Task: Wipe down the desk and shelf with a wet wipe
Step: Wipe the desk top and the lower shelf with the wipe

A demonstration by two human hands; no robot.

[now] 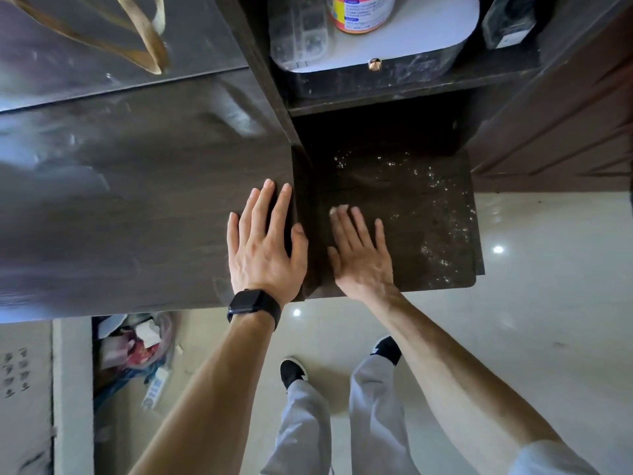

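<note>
My left hand [265, 245], with a black watch on the wrist, lies flat with straight fingers on the right edge of the dark wooden desk [137, 200]. My right hand [359, 252] presses flat on the lower dark shelf [428, 234] beside the desk. A small white bit of the wet wipe [337, 209] shows under its fingertips; the remainder is hidden beneath the palm. White dust specks cover the right part of the shelf.
The upper shelf [411, 80] holds a white tray [394, 46] with a pink-labelled can [363, 12] and a clear plastic box [298, 32]. A brown strap [144, 39] lies on the desk at the back. A rubbish bin [137, 347] stands under the desk. Tiled floor lies below.
</note>
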